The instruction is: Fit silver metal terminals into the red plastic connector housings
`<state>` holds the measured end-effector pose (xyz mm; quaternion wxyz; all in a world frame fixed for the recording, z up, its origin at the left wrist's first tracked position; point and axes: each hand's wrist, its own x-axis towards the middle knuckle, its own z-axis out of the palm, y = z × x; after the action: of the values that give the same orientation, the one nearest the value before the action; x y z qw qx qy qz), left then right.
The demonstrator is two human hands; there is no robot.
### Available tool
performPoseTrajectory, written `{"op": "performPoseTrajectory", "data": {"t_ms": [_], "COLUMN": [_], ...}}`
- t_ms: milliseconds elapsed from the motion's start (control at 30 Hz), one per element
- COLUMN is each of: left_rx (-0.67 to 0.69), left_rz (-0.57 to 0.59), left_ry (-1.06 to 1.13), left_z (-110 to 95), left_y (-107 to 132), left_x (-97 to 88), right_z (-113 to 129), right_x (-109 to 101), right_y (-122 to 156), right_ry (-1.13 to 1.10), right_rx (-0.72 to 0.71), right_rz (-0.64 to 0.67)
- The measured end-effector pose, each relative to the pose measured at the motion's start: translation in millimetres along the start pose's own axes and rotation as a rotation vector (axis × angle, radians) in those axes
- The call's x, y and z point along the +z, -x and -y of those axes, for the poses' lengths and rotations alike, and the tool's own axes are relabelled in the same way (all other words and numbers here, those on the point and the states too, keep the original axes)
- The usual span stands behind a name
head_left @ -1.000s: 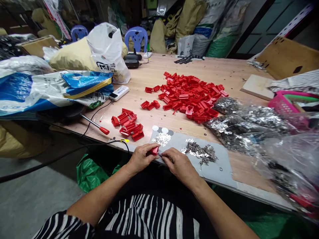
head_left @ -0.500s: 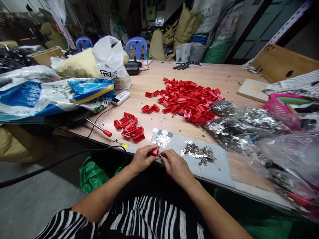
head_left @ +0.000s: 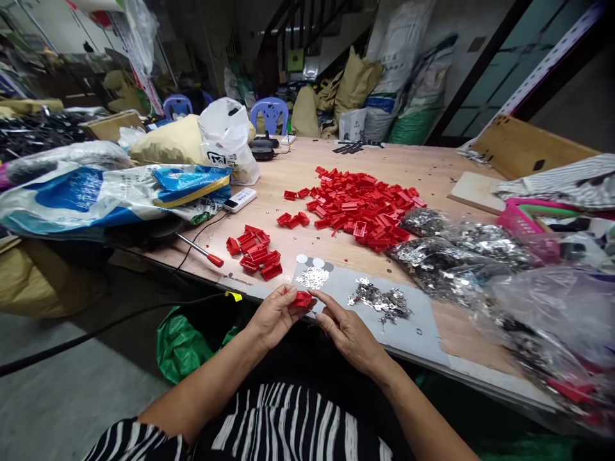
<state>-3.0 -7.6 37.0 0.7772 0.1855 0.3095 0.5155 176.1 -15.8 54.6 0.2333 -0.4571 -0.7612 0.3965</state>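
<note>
While my left hand (head_left: 276, 315) pinches a red plastic piece (head_left: 302, 299) at the table's near edge, my right hand (head_left: 350, 331) is close beside it, forefinger extended; I cannot tell whether it grips anything. Beyond, a grey mat (head_left: 398, 330) bears small white pieces (head_left: 313, 277) and metal parts (head_left: 382, 301). A red heap (head_left: 360, 208) covers some of the wood-toned table (head_left: 408, 163); past its far edge stand a purple chair (head_left: 270, 112) and sacks (head_left: 356, 82).
</note>
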Motion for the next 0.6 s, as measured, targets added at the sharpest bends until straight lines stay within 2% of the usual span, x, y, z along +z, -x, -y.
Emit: {"op": "performPoseTrajectory", "data": {"t_ms": [100,233,600], "left_rx": [-0.095,-0.157,-0.16], "left_rz": [-0.05,-0.104,-0.114], "left_ry": [0.131,0.2,0.251], "left_z": [2,6,7], "left_y": [2,3,3], "left_x": [2.1,4.0,0.1], "right_z": [2,4,4], "right_x": [1,0,2], "right_y": [-2,-4,-13], "right_ry": [0.013,0.006,-0.023], "right_rx": [-0.008,-0.013,-0.027], "right_rz": [-0.009,-0.026,-0.044]}}
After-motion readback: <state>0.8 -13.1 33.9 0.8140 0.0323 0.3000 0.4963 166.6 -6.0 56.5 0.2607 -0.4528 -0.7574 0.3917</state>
